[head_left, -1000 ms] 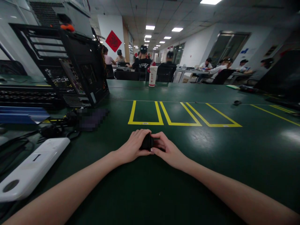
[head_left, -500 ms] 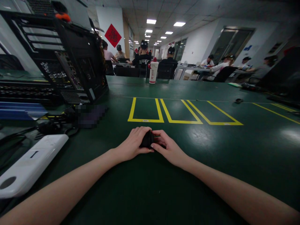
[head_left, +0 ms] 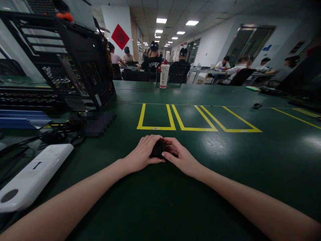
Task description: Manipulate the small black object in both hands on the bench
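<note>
Between my two hands is a small black object (head_left: 157,149), low over or on the green table, mostly covered by fingers; its exact kind does not show. My left hand (head_left: 142,152) wraps round its left side, fingers over the top and thumb along the near side. From the right, my right hand (head_left: 183,156) grips its edge, thumb in front and curled fingers behind. Just beyond the hands, yellow tape outlines (head_left: 156,128) mark the table (head_left: 160,204).
At left stand an open black computer case (head_left: 85,67), a tangle of black cables (head_left: 47,137) and a white device (head_left: 37,174). A white bottle with a red lid (head_left: 164,76) is at the far edge. A small black ring-like thing (head_left: 256,105) lies right. Several people sit beyond.
The hands and the black object stay almost in place; the right fingers shift slightly against it. The camera view tilts a little.
</note>
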{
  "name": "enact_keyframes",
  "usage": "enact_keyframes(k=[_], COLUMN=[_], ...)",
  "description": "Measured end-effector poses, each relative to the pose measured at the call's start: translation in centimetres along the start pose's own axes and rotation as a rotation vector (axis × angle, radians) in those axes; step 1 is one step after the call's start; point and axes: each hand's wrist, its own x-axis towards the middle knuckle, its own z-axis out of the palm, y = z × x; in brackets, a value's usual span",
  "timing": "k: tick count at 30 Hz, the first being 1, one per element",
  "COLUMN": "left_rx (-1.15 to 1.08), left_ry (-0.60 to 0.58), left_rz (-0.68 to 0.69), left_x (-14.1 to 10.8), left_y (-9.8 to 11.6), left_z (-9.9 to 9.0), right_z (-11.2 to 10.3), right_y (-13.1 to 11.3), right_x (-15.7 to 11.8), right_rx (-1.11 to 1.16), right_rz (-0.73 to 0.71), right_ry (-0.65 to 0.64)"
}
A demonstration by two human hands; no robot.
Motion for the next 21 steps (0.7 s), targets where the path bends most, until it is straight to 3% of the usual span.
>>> enact_keyframes(k=[8, 13, 21], left_rx=[0.015, 0.015, 0.011], left_ry=[0.011, 0.024, 0.023], left_rz=[0.005, -0.001, 0.009], left_x=[0.04, 0.06, -0.03], left_y=[0.02, 0.02, -0.08], left_z=[0.14, 0.21, 0.25], right_z=[0.08, 0.22, 0.06], right_y=[-0.01, 0.44, -0.23], right_x=[-0.23, 0.07, -0.17], right_rx=[0.018, -0.005, -0.031], right_rz=[-0.084, -0.074, -0.055], right_ry=[0.004, 0.040, -0.015])
